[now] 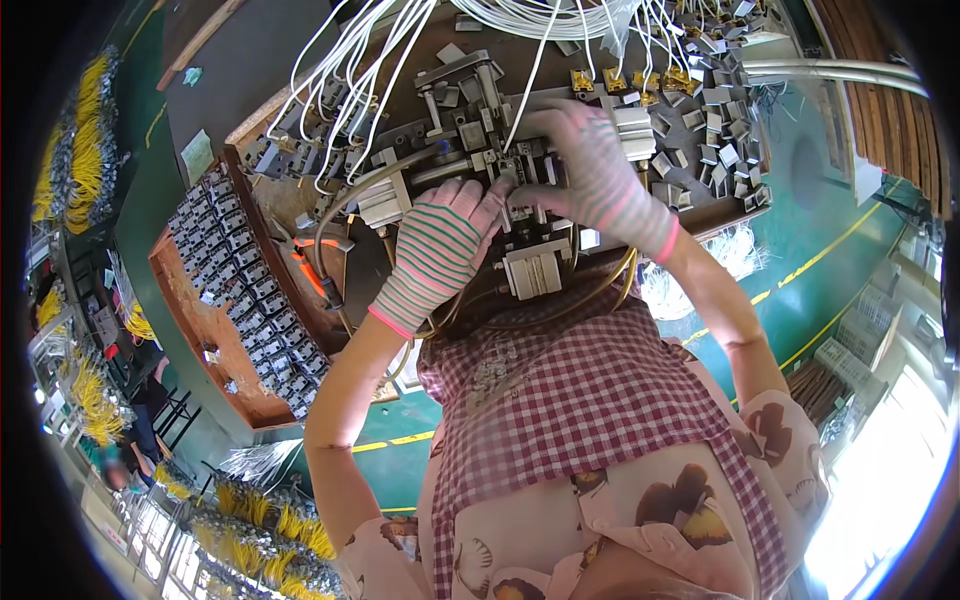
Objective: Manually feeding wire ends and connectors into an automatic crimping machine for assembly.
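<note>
My left hand (pixel 440 245), in a striped knit glove, reaches into a metal clamping fixture (pixel 485 140) on the bench. Its fingertips are pressed together at the fixture's middle; what they pinch is too small to make out. My right hand (pixel 605 175), gloved the same way, is at the fixture's right side. Its thumb points toward the left fingertips and its other fingers are spread above, slightly blurred, with a gap between. A white wire (pixel 530 85) runs down from the bundle into the fixture, close to the right fingers.
Loose metal housings (pixel 715 125) cover the bench at right, near brass-coloured parts (pixel 645 80). A coil of white cables (pixel 540 15) lies at the back. To the left stand a wooden tray (pixel 190 310) with rows of metal parts and orange-handled pliers (pixel 308 268). Air hoses (pixel 330 215) curve round the fixture.
</note>
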`<state>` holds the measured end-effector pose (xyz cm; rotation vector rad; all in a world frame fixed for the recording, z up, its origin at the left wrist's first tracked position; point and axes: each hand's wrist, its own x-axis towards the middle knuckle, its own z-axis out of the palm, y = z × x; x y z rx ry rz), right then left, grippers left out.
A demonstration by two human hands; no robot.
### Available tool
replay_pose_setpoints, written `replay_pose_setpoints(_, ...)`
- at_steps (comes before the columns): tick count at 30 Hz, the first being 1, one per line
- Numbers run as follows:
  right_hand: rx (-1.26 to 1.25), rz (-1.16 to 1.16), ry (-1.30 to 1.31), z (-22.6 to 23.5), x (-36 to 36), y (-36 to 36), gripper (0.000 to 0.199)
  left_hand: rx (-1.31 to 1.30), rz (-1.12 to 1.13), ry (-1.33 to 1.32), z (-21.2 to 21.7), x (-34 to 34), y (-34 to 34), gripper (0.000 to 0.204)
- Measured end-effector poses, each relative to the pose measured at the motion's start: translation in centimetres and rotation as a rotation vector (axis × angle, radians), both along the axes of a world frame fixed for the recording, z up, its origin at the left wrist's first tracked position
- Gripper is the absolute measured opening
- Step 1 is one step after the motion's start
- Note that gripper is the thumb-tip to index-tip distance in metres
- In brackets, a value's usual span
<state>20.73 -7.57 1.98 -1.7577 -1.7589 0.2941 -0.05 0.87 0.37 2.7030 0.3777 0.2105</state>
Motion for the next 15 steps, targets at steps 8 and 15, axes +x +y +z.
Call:
replay_pose_setpoints(8, -0.071, -0.540, -0.197, 1.6, 4.0, 1.8, 0.026, 0.031, 0.009, 0.043, 0.3, 0.2, -0.3, 0.054)
replay_pose_setpoints(15, 0.120, -0.520, -0.145, -1.8, 10.7, 0.0, 0.028, -0.336, 0.207, -0.314, 1.4, 1.4, -0.9, 0.042)
